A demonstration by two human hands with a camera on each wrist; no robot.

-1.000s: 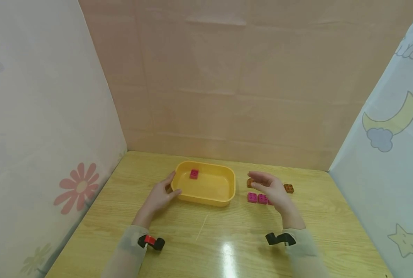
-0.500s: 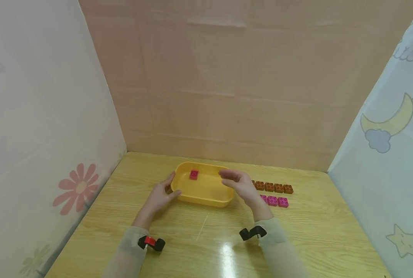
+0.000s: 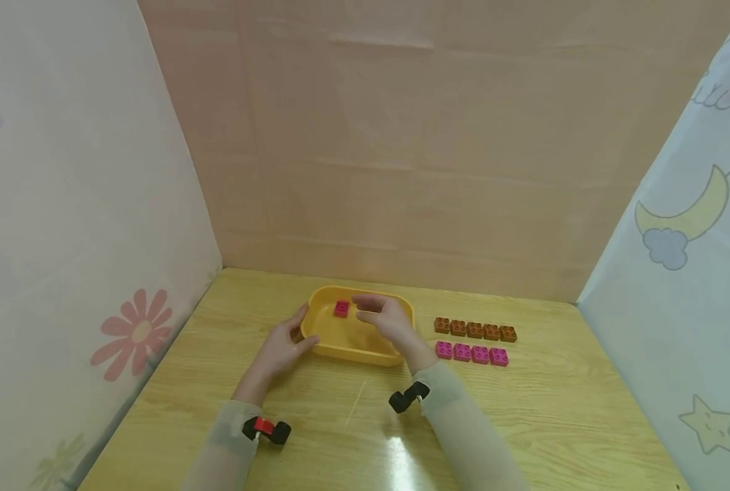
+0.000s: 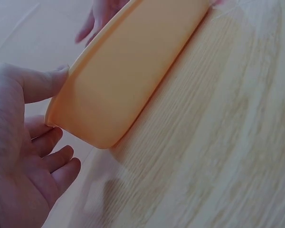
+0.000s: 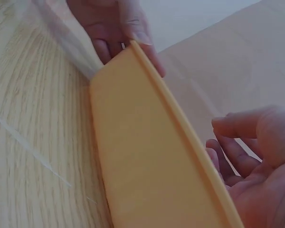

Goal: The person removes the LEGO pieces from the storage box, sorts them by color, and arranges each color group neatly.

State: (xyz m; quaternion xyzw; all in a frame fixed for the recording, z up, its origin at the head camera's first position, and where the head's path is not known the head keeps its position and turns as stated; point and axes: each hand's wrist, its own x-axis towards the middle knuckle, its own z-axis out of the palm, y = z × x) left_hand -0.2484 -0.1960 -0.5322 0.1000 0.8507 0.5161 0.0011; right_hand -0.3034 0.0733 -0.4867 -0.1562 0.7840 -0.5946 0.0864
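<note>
My left hand (image 3: 280,346) grips the left end of a yellow plastic tray (image 3: 353,356). In the left wrist view the thumb lies on the rim of the tray (image 4: 118,76), with fingers below it at the outside. A single dark pink toy brick (image 3: 342,309) sits inside, toward the back left. Over the tray's right half hovers my right hand (image 3: 391,323), thumb and fingers apart and pointing toward that brick. The right wrist view shows this hand (image 5: 261,156) loosely curved beyond the tray wall (image 5: 147,142), with nothing visible between thumb and fingers.
Right of the tray, a row of several brown bricks (image 3: 475,330) lies on the wooden table (image 3: 561,395). A row of several pink bricks (image 3: 471,353) runs in front of it. A pinkish cloth wall (image 3: 365,170) closes off the back; printed cloths hang at both sides.
My right hand has moved left from above the brick rows to over the tray, uncovering both rows. The left hand, tray and brick inside stay in place.
</note>
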